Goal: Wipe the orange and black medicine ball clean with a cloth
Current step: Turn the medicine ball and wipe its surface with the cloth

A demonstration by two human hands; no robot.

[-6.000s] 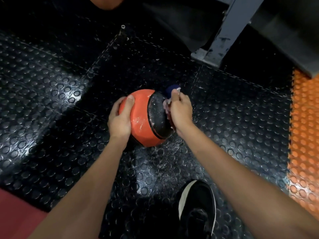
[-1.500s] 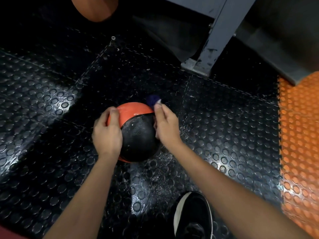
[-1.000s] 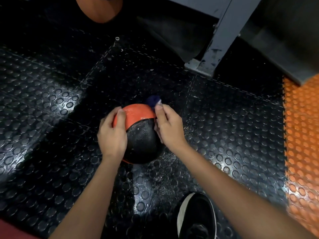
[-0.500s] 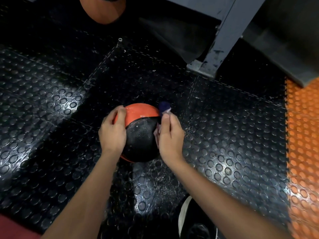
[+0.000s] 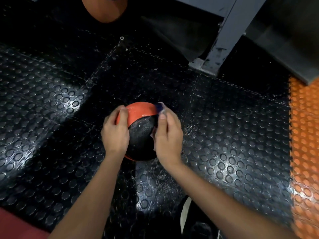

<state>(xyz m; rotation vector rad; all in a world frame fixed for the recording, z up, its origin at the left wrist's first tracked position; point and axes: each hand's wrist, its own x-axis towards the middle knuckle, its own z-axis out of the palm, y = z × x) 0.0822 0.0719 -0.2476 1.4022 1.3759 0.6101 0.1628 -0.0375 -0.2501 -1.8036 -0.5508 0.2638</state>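
medicine ball (image 5: 140,118) on studded black floor (image 5: 51,118), frame centre, black panel up, orange band at 12 o'clock | left hand (image 5: 115,133) grip: fingers curled over ball at 9 o'clock | right hand (image 5: 168,137) grip: pinching cloth (image 5: 159,107) against ball at 3 o'clock | shoe (image 5: 198,221) at 6 o'clock

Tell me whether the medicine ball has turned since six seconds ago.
Yes. The medicine ball has rolled on the studded floor: its black panel, then facing right, now faces up, the orange pushed to the far side.
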